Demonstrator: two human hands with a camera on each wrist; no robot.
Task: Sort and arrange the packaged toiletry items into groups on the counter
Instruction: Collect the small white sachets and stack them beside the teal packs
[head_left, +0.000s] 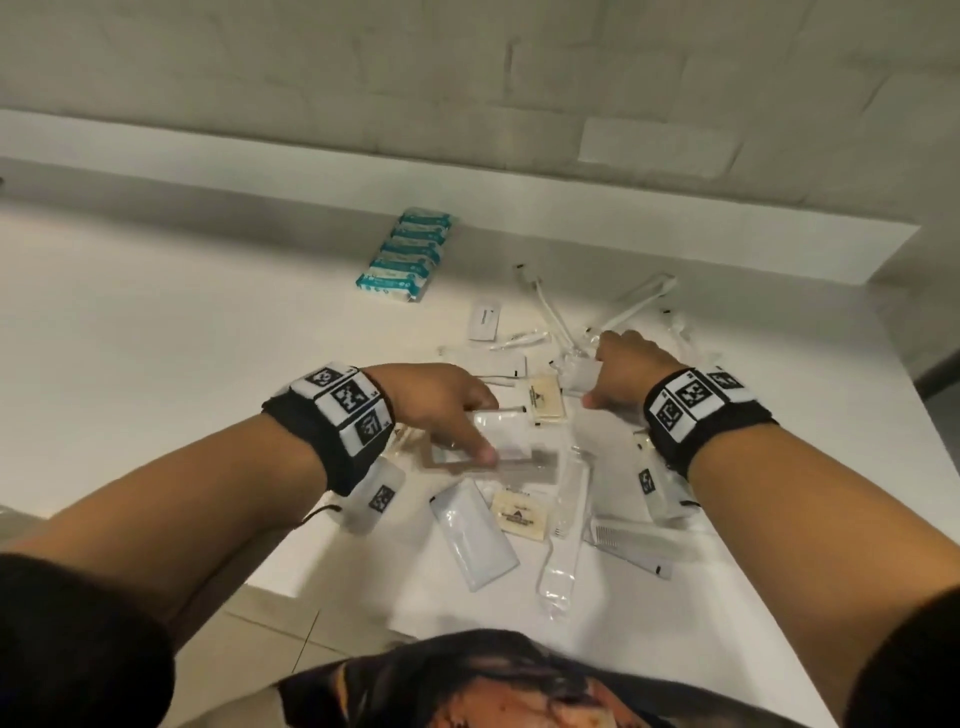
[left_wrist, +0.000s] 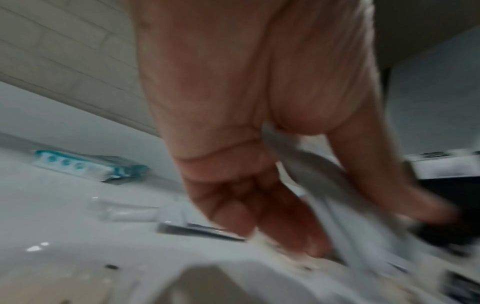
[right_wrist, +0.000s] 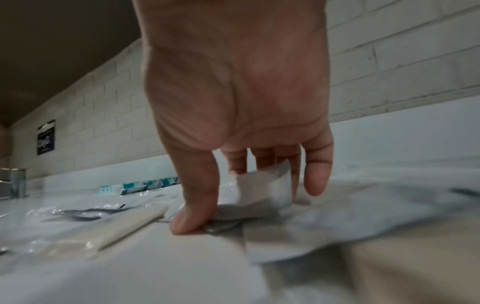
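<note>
Packaged toiletries lie scattered over the white counter (head_left: 182, 322). My left hand (head_left: 485, 428) pinches a flat clear-and-white packet (head_left: 511, 441) between thumb and fingers, just above the pile; the left wrist view shows that hand (left_wrist: 376, 226) with the blurred packet (left_wrist: 324, 181) in it. Further back, my right hand (head_left: 595, 374) reaches down and holds a small white sachet (head_left: 579, 382). The right wrist view shows this hand (right_wrist: 233, 195) with its thumb down on the pile and the sachet (right_wrist: 262, 189) against the fingers. A row of several blue-and-white tissue packs (head_left: 405, 254) sits grouped at the back.
Two cream soap bars (head_left: 545, 400) (head_left: 521, 517), a white pouch (head_left: 475, 532), a wrapped comb (head_left: 634, 540) and wrapped toothbrushes (head_left: 639, 301) lie around my hands. The counter's front edge drops to floor tiles (head_left: 270, 623). A raised ledge (head_left: 467, 187) runs along the wall.
</note>
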